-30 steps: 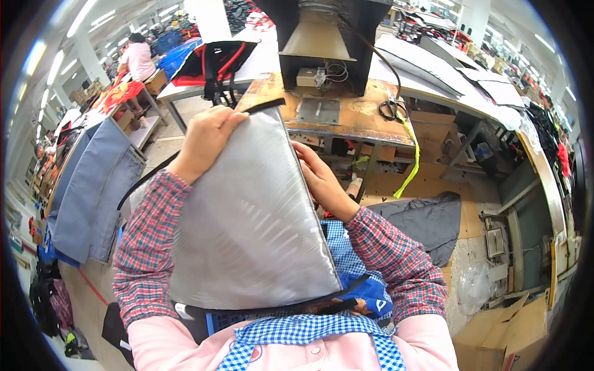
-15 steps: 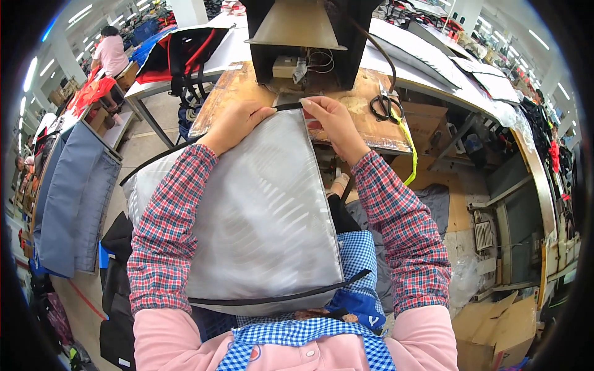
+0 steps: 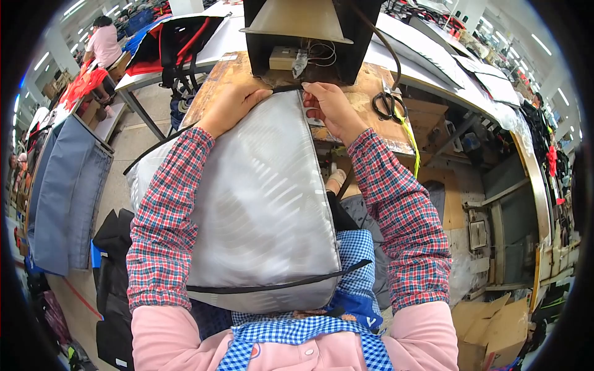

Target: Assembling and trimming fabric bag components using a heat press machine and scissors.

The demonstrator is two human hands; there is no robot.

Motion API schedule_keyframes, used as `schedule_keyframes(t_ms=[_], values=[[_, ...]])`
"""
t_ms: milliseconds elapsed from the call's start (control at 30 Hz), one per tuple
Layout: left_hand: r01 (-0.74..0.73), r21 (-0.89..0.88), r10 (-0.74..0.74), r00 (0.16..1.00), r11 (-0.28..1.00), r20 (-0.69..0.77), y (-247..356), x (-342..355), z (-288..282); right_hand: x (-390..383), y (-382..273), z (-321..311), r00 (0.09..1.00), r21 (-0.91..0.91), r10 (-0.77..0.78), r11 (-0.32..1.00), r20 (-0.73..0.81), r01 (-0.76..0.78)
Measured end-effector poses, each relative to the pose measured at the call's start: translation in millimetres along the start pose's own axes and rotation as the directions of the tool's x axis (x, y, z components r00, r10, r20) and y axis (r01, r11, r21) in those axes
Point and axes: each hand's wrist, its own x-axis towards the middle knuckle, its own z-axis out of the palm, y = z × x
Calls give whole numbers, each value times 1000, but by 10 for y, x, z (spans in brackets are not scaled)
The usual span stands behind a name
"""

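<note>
A silver-grey panel [image 3: 253, 210] with black binding lies slanted over my lap and reaches up to the wooden work table [image 3: 210, 80]. My left hand [image 3: 235, 108] is closed on its top edge, thumb along the black strip. My right hand [image 3: 331, 111] pinches the top right corner of the same panel, its lower fingers curled beside the edge. Just beyond both hands stands a black machine [image 3: 253, 52] with a metal hood, a small beige box and thin wires. Black-handled scissors [image 3: 382, 106] and a yellow-green strip [image 3: 409, 139] lie to the right of my right hand.
A white side table [image 3: 134, 80] holds a black-and-red bag [image 3: 162, 46]. Folded grey-blue panels [image 3: 65, 198] stand at left, white padded panels [image 3: 417, 49] lie at back right, a cardboard box [image 3: 489, 334] sits low right. A co-worker [image 3: 102, 43] is at back left.
My right hand has moved up from the panel's side to its top corner. Both hands and the panel's top edge are now farther forward, closer to the machine, and my left hand is further right.
</note>
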Motion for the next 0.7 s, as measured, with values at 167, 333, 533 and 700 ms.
schedule_keyframes(t_ms=[167,333,533,700], values=[[31,-20,-31,1000,999,-2,32,41,-49,61,-17,40,998,61,-58,996,4,58],[20,-12,-20,1000,1000,-18,-6,70,-29,108,-24,60,997,82,-70,994,-32,73],[63,-11,-64,995,998,-74,-72,104,2,131,-45,153,993,145,-19,989,-115,36],[67,-68,-74,991,995,-112,-70,115,36,135,-62,215,983,155,9,988,-185,20]])
